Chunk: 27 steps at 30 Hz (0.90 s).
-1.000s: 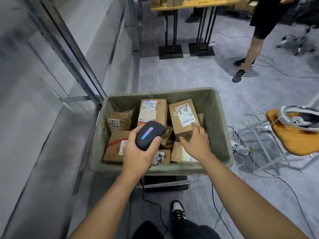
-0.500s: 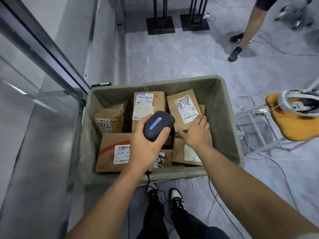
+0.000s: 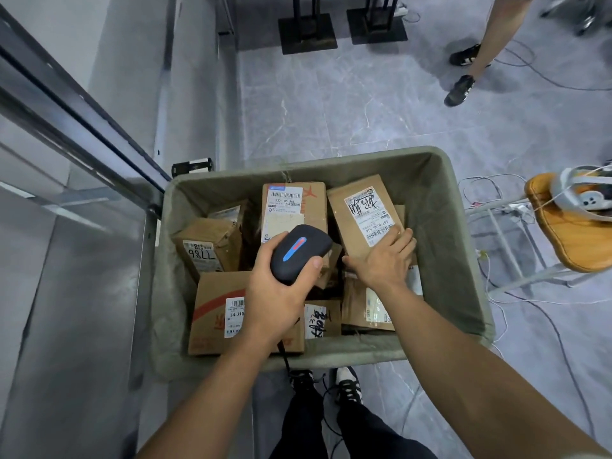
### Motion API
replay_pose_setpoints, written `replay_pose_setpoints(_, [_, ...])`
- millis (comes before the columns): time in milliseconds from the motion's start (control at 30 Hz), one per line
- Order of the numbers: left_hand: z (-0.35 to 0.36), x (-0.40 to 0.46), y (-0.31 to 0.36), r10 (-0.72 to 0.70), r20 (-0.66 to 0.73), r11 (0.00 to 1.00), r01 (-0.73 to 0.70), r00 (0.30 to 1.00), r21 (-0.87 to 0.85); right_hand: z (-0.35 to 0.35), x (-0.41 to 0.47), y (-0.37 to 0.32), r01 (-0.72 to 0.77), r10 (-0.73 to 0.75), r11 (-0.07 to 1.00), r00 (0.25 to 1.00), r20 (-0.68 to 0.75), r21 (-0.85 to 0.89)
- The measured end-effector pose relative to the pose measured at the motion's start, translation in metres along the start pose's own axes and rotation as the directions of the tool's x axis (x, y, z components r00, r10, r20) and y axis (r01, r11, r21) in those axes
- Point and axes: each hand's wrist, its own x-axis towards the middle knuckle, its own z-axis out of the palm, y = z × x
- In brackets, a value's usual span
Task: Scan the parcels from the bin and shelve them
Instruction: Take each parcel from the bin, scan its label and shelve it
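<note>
Since the earlier frame, my right hand [image 3: 381,260] has slid further onto the tilted parcel [image 3: 361,213] in the bin [image 3: 463,260], fingers spread flat (not yet gripping). My left hand [image 3: 278,293] grips the scanner [image 3: 299,253] just beside it; scanning comes next.

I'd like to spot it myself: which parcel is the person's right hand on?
Find the grey-green bin on the floor. In its far right part lies a flat brown parcel, tilted, with the right hand on its near end. Unlike its neighbours, its white label bears big black scrawled handwriting.
</note>
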Motion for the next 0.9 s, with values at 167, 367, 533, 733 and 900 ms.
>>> replay_pose_setpoints(167, [-0.001,0.004,-0.003,-0.014,0.003,1.0,0.014,1.0,-0.016,-0.011,-0.005,0.011,0.047,-0.046,0.999,0.996,-0.079,0.016])
replay_pose_setpoints(367, [0.002,-0.001,0.007,0.0,-0.002,1.0,0.0,1.0,-0.031,-0.041,-0.023,0.032,0.127,-0.119,0.99,0.983,-0.139,0.057])
replay_pose_setpoints(533, [0.005,-0.014,0.023,0.052,-0.01,0.998,-0.052,0.999,-0.039,-0.072,-0.045,0.038,0.212,-0.186,0.97,0.963,-0.195,0.12])
replay_pose_setpoints(733, [0.007,-0.032,0.051,0.147,-0.045,0.989,-0.148,0.988,-0.021,-0.105,-0.059,0.039,0.345,-0.302,0.932,0.91,-0.285,0.114])
replay_pose_setpoints(900, [0.004,-0.051,0.078,0.245,-0.062,0.969,-0.244,0.967,0.024,-0.135,-0.063,0.034,0.465,-0.414,0.88,0.85,-0.324,0.095])
